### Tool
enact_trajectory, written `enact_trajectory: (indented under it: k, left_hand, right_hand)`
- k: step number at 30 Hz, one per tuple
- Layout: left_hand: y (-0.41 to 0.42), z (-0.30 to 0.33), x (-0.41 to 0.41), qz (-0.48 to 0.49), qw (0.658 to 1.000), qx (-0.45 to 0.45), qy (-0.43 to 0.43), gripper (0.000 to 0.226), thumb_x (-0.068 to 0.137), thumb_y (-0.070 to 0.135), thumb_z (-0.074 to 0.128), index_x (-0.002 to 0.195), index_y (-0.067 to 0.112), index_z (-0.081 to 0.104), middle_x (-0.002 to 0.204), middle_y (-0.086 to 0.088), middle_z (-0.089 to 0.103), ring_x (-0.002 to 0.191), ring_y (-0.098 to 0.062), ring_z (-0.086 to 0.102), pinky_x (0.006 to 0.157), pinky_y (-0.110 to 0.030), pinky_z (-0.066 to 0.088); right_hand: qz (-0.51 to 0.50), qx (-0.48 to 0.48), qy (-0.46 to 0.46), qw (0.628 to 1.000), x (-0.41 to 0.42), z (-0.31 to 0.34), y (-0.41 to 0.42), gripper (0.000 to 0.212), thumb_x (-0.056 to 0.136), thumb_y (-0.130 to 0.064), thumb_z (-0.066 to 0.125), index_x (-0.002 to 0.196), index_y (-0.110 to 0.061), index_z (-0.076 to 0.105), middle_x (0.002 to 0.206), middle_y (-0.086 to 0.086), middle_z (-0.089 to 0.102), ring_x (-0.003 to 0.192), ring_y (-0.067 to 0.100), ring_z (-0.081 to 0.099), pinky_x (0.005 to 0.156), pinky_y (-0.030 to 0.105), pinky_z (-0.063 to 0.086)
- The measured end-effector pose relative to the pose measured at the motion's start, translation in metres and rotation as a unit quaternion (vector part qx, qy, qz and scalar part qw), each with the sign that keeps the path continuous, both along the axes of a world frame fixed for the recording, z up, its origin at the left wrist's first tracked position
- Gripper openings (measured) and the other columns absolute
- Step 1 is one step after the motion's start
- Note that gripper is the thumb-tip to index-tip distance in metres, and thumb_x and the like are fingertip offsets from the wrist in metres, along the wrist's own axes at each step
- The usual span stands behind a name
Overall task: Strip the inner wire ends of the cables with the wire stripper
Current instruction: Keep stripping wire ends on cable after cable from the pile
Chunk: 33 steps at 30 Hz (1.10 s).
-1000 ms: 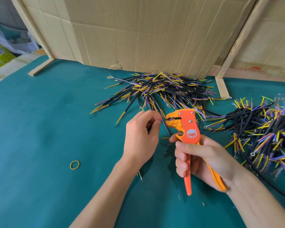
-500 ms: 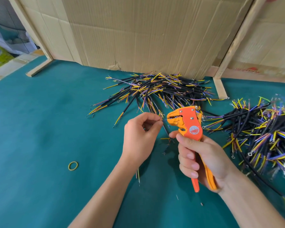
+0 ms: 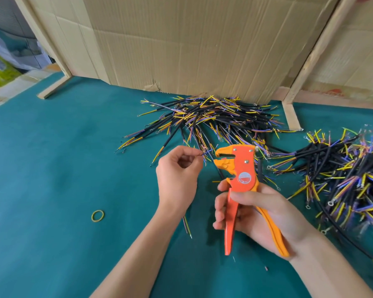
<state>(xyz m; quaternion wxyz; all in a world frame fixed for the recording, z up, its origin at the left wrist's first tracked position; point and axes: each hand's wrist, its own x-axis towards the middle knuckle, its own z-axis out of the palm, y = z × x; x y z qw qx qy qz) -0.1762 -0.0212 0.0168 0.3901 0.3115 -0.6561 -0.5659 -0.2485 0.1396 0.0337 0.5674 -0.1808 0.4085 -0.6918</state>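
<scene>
Green felt covers the table (image 3: 52,168), with cardboard sheets (image 3: 181,44) propped behind it at twelve o'clock, likely to keep loose wires from sliding off the back. A heap of cables (image 3: 213,119) lies against the foot of the cardboard, black sleeves with yellow, blue and purple inner wires fanning out, and a second heap (image 3: 342,168) sits at three o'clock, well apart from the first, so I guess one is done and one waits, though I cannot tell which. Near the middle the left hand (image 3: 177,175) has its fingers curled, thumb and forefinger pinching a thin wire end (image 3: 206,152) that points toward the stripper; the rest of that cable (image 3: 186,226) runs down under the wrist and pokes out at six o'clock. The right hand (image 3: 256,211) wraps the handles of the orange wire stripper (image 3: 241,168), fingers round the red handle and the yellow handle against the palm, head upright so the mouth faces the wire. The handles look spread and the jaws stand parted, just beside the wire tip but not touching it. That suggests the wire is being lined up for the bite, not yet cut. A yellow rubber band (image 3: 97,216) lies alone at eight o'clock.
</scene>
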Motion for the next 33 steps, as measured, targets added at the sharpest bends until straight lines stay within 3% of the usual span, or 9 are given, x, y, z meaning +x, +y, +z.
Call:
enact_trajectory:
  k: [5, 9, 17, 27, 30, 33]
  left_hand:
    - [0.009, 0.002, 0.000, -0.012, 0.994, -0.099, -0.033, 0.019, 0.084, 0.004, 0.072, 0.079, 0.022, 0.074, 0.066, 0.012, 0.064, 0.059, -0.003, 0.054, 0.063, -0.017, 0.046]
    - [0.012, 0.003, 0.002, -0.009, 0.990, -0.138, -0.040, 0.020, 0.084, 0.002, 0.073, 0.079, 0.021, 0.075, 0.073, 0.007, 0.068, 0.067, -0.008, 0.060, 0.068, -0.018, 0.049]
    - [0.012, 0.004, 0.002, 0.016, 0.975, -0.211, -0.065, 0.019, 0.080, -0.002, 0.072, 0.082, 0.015, 0.079, 0.074, 0.012, 0.062, 0.074, -0.005, 0.058, 0.066, -0.006, 0.038]
    - [0.011, 0.002, 0.002, 0.029, 0.963, -0.260, -0.068, 0.017, 0.080, -0.003, 0.073, 0.084, 0.014, 0.078, 0.078, 0.004, 0.066, 0.074, -0.013, 0.058, 0.068, -0.019, 0.045]
    - [0.011, 0.002, 0.002, 0.027, 0.960, -0.269, -0.072, 0.017, 0.080, -0.002, 0.073, 0.084, 0.014, 0.078, 0.078, 0.003, 0.066, 0.072, -0.014, 0.058, 0.068, -0.023, 0.047]
    - [0.011, 0.003, 0.003, 0.021, 0.964, -0.259, -0.059, 0.016, 0.082, 0.000, 0.074, 0.084, 0.015, 0.079, 0.078, 0.004, 0.067, 0.073, -0.013, 0.059, 0.067, -0.018, 0.046]
  right_hand:
    - [-0.035, 0.026, -0.013, 0.999, 0.004, 0.002, -0.005, 0.046, 0.070, -0.009, 0.080, 0.111, 0.005, 0.066, 0.090, 0.032, 0.063, 0.073, 0.041, 0.064, 0.073, 0.052, 0.057]
    - [-0.035, 0.033, -0.011, 0.999, 0.004, 0.002, -0.005, 0.052, 0.068, -0.005, 0.080, 0.116, 0.007, 0.062, 0.090, 0.033, 0.062, 0.073, 0.041, 0.064, 0.071, 0.051, 0.057]
    - [-0.007, 0.039, 0.035, 0.999, 0.003, 0.004, -0.003, 0.042, 0.073, 0.000, 0.078, 0.111, 0.002, 0.061, 0.080, 0.024, 0.056, 0.069, 0.038, 0.060, 0.064, 0.047, 0.055]
    - [-0.010, 0.040, 0.016, 0.999, 0.005, 0.006, -0.005, 0.024, 0.074, -0.007, 0.080, 0.095, -0.003, 0.070, 0.072, 0.017, 0.051, 0.059, 0.032, 0.055, 0.056, 0.042, 0.051]
    - [-0.002, 0.038, 0.010, 0.999, 0.004, 0.006, -0.004, 0.026, 0.074, -0.010, 0.082, 0.096, -0.004, 0.070, 0.071, 0.017, 0.051, 0.058, 0.030, 0.054, 0.055, 0.041, 0.051]
    - [-0.019, 0.035, 0.000, 0.999, 0.003, 0.005, -0.005, 0.033, 0.070, -0.011, 0.087, 0.097, -0.003, 0.070, 0.074, 0.017, 0.053, 0.061, 0.032, 0.055, 0.058, 0.043, 0.052]
